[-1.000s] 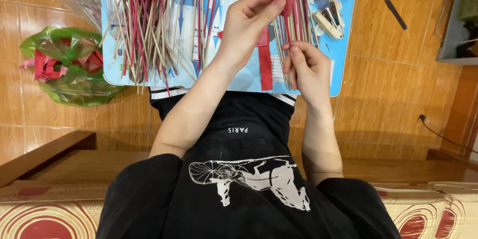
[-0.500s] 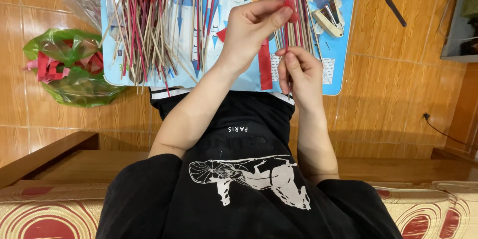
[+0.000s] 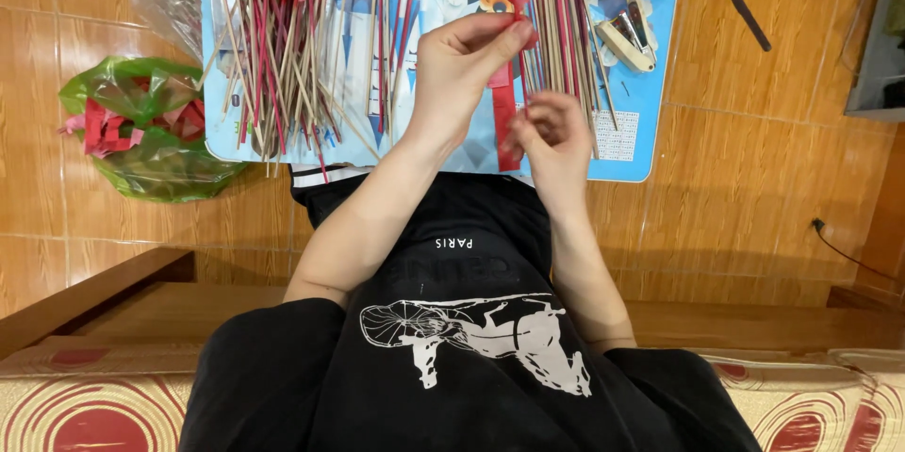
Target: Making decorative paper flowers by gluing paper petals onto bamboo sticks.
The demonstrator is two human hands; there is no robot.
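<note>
Nearest, the right hand [image 3: 558,136] pinches the lower end of a thin wooden stick [image 3: 524,84], steadying it. The left hand [image 3: 462,65] pinches a red paper strip [image 3: 518,32] against it. Beyond lie the blue mat [image 3: 650,94], loose sticks [image 3: 283,47] and a stapler [image 3: 627,37].
</note>
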